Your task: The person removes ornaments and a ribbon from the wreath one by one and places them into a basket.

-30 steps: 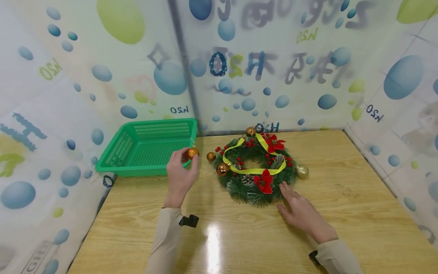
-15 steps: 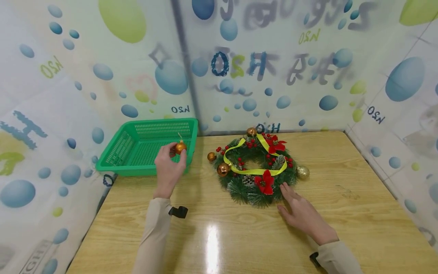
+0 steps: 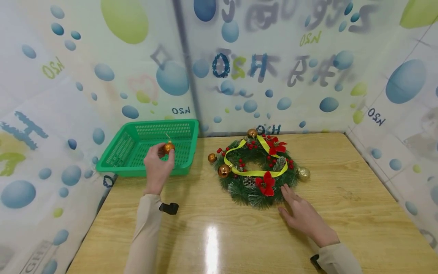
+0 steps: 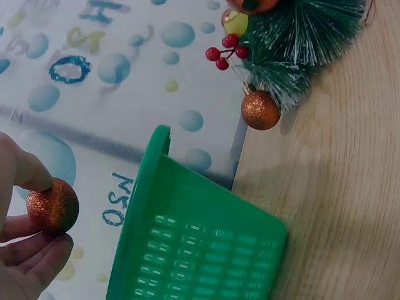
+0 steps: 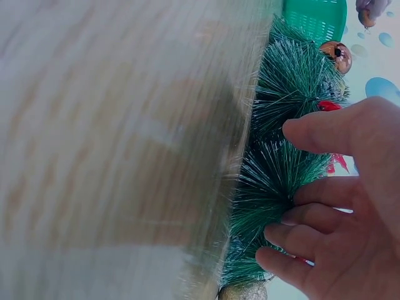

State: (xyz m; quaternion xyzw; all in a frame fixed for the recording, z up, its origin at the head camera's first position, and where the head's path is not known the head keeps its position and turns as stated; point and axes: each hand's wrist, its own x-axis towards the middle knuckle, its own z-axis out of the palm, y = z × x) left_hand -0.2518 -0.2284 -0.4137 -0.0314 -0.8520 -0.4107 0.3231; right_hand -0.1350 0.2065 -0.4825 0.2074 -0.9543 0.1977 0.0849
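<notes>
Between thumb and fingers, my left hand (image 3: 158,167) pinches a glittery orange-copper bauble (image 3: 169,147) with a thin hanging loop on top. In the head view it is above the front part of a green plastic basket (image 3: 147,172); the left wrist view shows the bauble (image 4: 53,206) from the side, apart from the basket wall. A green Christmas wreath (image 3: 239,190) with yellow ribbon, red flowers, berries and several baubles lies on the table. At its front right edge, my right hand (image 3: 306,217) rests its fairly straight fingers on the needles, as the right wrist view also shows.
The wooden table (image 3: 260,243) meets a wall sheet (image 3: 226,110) printed with bubbles behind the basket and wreath. A gold bauble (image 3: 303,174) sticks out at the wreath's right, and a small orange one (image 3: 212,157) at its left.
My left hand has moved left with the bauble, from the basket's front right corner to above its front middle-right part. The right hand stays at the wreath.
</notes>
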